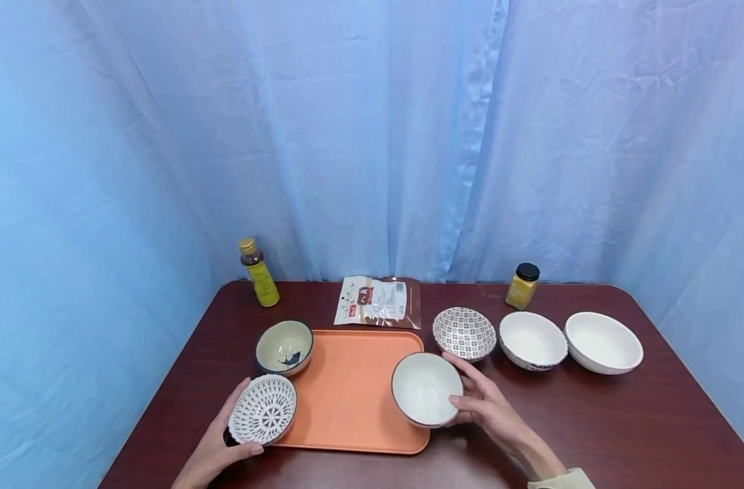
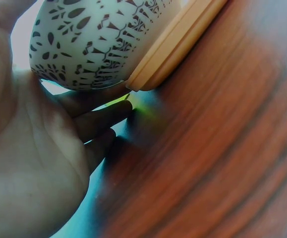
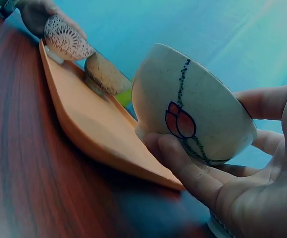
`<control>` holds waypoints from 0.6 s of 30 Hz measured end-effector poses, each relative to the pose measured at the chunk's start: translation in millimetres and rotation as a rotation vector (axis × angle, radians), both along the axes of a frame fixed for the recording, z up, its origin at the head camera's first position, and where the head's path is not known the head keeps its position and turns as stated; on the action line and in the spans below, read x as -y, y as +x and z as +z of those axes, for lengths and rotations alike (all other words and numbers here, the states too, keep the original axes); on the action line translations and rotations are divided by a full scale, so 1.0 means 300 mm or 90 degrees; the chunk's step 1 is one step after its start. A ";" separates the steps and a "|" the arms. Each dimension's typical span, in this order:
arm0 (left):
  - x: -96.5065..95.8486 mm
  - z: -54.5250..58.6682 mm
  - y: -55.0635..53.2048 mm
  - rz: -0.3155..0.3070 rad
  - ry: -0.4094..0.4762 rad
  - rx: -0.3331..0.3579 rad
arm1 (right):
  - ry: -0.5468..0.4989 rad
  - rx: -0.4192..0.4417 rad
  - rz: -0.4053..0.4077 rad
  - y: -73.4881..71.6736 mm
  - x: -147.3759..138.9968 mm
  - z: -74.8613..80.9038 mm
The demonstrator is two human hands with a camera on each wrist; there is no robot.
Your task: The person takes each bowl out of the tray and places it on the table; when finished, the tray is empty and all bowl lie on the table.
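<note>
At the left end of the orange tray [image 1: 353, 387], my left hand [image 1: 215, 438] holds a white bowl with a dark leaf-like pattern [image 1: 263, 409], thumb at the near side and fingers round the far side. In the left wrist view this patterned bowl [image 2: 93, 44] stands right at the tray's rim. My right hand [image 1: 490, 411] grips a pale bowl with a thin dark rim [image 1: 427, 390] over the tray's right side. The right wrist view shows a red tulip painted on the outside of this pale bowl [image 3: 198, 104], which is tilted and raised above the tray.
Behind the left hand's bowl sits a greenish bowl with a blue motif [image 1: 282, 346]. Right of the tray stand a grey-patterned bowl [image 1: 463, 333] and white bowls [image 1: 533, 339]. Along the back are a yellow-labelled bottle [image 1: 263, 278], a food packet [image 1: 378, 302] and a black-lidded jar [image 1: 522, 286].
</note>
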State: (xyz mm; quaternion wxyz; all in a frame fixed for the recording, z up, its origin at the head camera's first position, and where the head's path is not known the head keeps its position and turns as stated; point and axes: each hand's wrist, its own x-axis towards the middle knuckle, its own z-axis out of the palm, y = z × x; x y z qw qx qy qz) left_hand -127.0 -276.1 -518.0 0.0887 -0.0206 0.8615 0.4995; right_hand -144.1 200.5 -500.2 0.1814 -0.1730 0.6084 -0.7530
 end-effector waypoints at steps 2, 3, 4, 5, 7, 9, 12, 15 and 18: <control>0.001 -0.002 -0.001 0.001 0.002 -0.001 | -0.010 -0.005 0.005 0.006 -0.023 -0.004; 0.001 -0.003 -0.001 0.001 0.003 -0.001 | -0.016 -0.007 0.008 0.009 -0.035 -0.006; 0.001 -0.004 -0.001 0.002 0.004 -0.002 | -0.022 -0.011 0.011 0.012 -0.046 -0.009; 0.001 -0.005 -0.001 0.002 0.005 -0.002 | -0.029 -0.014 0.014 0.016 -0.057 -0.012; 0.001 -0.006 -0.001 0.003 0.006 -0.003 | -0.044 -0.018 0.023 0.023 -0.078 -0.017; 0.002 -0.006 0.000 0.002 0.008 -0.004 | -0.055 -0.021 0.029 0.030 -0.097 -0.024; 0.003 -0.005 0.002 0.001 0.010 -0.008 | -0.053 -0.017 0.027 0.038 -0.123 -0.035; 0.005 -0.007 0.005 -0.001 0.011 -0.013 | -0.041 -0.017 0.015 0.044 -0.145 -0.047; 0.007 -0.010 0.006 -0.003 0.014 -0.019 | -0.037 -0.025 0.008 0.049 -0.165 -0.058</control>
